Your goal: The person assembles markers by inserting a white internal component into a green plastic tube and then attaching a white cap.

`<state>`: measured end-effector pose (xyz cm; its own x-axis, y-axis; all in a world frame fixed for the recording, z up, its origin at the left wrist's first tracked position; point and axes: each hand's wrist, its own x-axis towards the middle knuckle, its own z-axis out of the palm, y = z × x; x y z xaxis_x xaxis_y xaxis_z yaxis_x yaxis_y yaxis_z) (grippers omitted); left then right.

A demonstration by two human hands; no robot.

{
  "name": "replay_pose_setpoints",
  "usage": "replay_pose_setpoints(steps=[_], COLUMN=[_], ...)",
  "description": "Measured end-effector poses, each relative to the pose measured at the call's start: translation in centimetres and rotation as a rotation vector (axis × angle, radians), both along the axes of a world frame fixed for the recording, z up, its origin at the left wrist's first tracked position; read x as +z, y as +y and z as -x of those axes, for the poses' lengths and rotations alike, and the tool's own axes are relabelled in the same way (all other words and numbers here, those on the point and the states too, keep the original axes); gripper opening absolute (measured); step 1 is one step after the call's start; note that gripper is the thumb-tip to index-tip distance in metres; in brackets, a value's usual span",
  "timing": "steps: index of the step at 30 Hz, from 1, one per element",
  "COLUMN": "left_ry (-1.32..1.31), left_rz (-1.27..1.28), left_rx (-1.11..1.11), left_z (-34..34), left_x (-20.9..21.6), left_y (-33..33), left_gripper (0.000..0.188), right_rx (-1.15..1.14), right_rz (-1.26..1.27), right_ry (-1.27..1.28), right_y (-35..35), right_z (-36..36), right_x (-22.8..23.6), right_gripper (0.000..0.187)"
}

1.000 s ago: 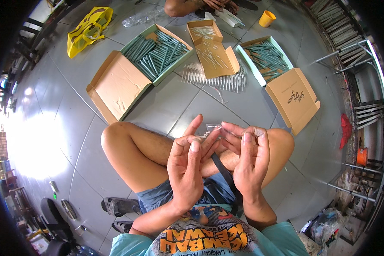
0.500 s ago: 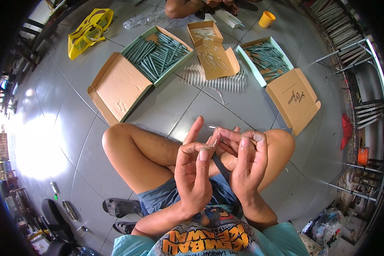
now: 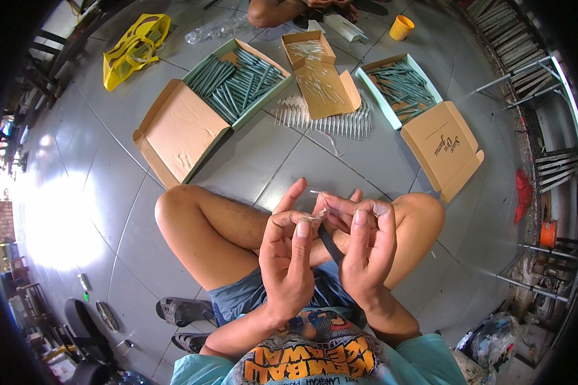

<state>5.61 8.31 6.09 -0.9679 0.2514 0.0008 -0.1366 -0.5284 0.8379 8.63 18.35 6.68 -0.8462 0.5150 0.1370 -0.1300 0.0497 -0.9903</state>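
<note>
My left hand [image 3: 286, 260] and my right hand [image 3: 366, 253] meet above my crossed legs, their fingertips almost together. Between them they pinch a small clear plastic piece [image 3: 315, 191] with a thin whitish strip; its exact shape is partly hidden by the fingers. The index fingers and thumbs of both hands are bent inward, while some other fingers stretch outward. Beyond my legs, a row of clear, pointed plastic pieces [image 3: 324, 126] lies on the floor around a small brown carton [image 3: 350, 96], which holds more small whitish pieces.
An open box [image 3: 173, 138] of dark green sticks [image 3: 228, 86] lies at left, another open box [image 3: 440, 138] of them at right. A yellow bag [image 3: 135, 48], clear plastic wrap [image 3: 218, 29], an orange cup [image 3: 401, 28] and another person's arm [image 3: 276, 11] are farther off. Sandals [image 3: 183, 312] rest beside me.
Both hands have shifted slightly left, still close together. The clear piece between the fingertips has moved a little left with them. The boxes have stayed in place.
</note>
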Motion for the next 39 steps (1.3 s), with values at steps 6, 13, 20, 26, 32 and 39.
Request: replay_pose_setpoints(steps=[6,13,20,26,32,39], left_ry=[0.029,-0.010,-0.204,-0.261,-0.307,-0.325], left_rz=[0.066,0.046,-0.184,-0.246,-0.255,-0.237], left_rx=[-0.006,-0.026,-0.140,-0.140,-0.153,-0.135], left_z=[-0.1,-0.2,2.0,1.9,2.2,2.4], left_x=[-0.1,-0.2,0.9,0.7,1.1,1.2], left_y=[-0.3,-0.3,-1.4,-1.4,-1.6,-1.7], left_gripper=[0.015,0.014,0.015,0.017,0.020,0.021], right_rx=[-0.001,0.027,0.018,-0.011,-0.008,-0.037], right_rz=[-0.014,-0.118,0.165,0.255,0.206,0.252], right_ry=[0.007,-0.032,-0.091,-0.107,-0.117,-0.124], right_y=[-0.5,-0.1,1.8,2.0,2.6,2.7], right_z=[-0.5,-0.8,-0.4,-0.1,0.2,0.1], right_x=[-0.1,-0.6,1.6,2.0,1.8,1.6], right_gripper=[0.010,0.010,0.016,0.014,0.016,0.015])
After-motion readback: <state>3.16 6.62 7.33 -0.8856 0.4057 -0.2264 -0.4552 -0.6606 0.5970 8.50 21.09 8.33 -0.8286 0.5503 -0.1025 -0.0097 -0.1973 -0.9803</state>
